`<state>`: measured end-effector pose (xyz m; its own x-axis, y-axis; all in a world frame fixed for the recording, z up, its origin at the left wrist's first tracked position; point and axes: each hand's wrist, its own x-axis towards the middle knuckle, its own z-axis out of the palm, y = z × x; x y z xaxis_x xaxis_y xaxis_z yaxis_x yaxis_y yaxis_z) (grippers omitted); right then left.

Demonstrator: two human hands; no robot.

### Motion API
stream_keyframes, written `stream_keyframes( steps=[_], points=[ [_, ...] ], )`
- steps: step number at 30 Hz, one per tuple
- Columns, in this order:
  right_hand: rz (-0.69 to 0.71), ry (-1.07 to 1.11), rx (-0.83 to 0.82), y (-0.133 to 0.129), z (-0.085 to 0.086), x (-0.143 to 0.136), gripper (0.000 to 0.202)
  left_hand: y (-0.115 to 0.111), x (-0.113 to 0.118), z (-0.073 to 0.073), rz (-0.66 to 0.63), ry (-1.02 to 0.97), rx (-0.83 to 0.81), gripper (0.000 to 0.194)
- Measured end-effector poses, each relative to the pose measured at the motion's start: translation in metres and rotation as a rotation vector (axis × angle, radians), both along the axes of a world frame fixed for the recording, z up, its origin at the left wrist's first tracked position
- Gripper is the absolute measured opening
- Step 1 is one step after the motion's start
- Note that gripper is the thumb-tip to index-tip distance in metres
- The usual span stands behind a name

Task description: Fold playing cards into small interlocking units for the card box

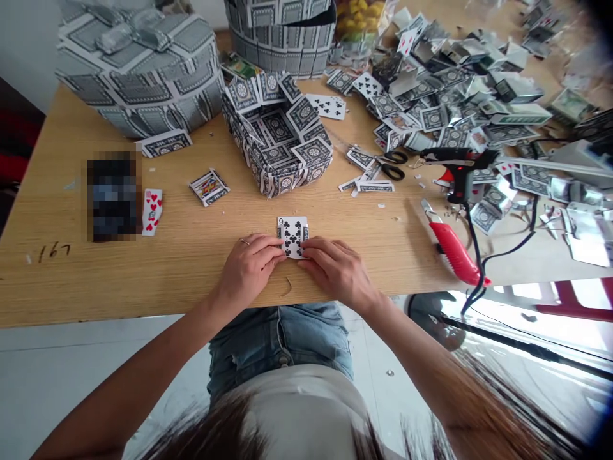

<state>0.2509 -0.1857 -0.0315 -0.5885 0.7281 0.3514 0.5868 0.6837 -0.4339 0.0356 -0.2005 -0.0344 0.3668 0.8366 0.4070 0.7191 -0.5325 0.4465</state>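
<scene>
A playing card (293, 236), a nine of clubs with its side edges folded in, lies face up near the table's front edge. My left hand (251, 263) pinches its left side, fingers closed. On the opposite side, my right hand (339, 267) grips the card's right edge between thumb and fingers. Beyond the hands stands a small box woven from folded playing cards (287, 167), its top uncovered. To the left of that box is a folded face card (209, 187). A ten of hearts (152, 212) lies further left, its edge cut.
Two larger card-built boxes (138, 83) (282, 48) stand at the back. Right of the middle lie black-handled scissors (393, 165), a glue gun (462, 169) with a cord, and a red utility knife (454, 249). Loose cards (435, 96) heap behind them. A blurred dark patch (113, 197) is at left.
</scene>
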Motion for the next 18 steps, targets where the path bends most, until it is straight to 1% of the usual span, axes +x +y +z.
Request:
stream_keyframes(
  steps=[4, 9, 13, 16, 18],
  points=[
    [-0.073, 0.064, -0.060, 0.000, 0.002, -0.005, 0.016, -0.003, 0.007, 0.003, 0.070, -0.007, -0.061, 0.011],
    [-0.185, 0.125, -0.188, 0.000, 0.006, -0.014, 0.016, -0.005, 0.015, 0.009, 0.209, 0.036, -0.143, 0.009],
    [-0.289, 0.073, -0.253, 0.003, 0.011, -0.022, 0.013, -0.002, 0.018, 0.013, 0.255, 0.065, -0.202, 0.008],
    [-0.357, 0.013, -0.341, 0.009, 0.017, -0.023, 0.007, 0.005, 0.018, 0.018, 0.250, 0.113, -0.242, 0.008],
    [-0.393, -0.064, -0.372, 0.015, 0.020, -0.023, 0.004, 0.010, 0.017, 0.021, 0.244, 0.151, -0.279, 0.009]
  ],
)
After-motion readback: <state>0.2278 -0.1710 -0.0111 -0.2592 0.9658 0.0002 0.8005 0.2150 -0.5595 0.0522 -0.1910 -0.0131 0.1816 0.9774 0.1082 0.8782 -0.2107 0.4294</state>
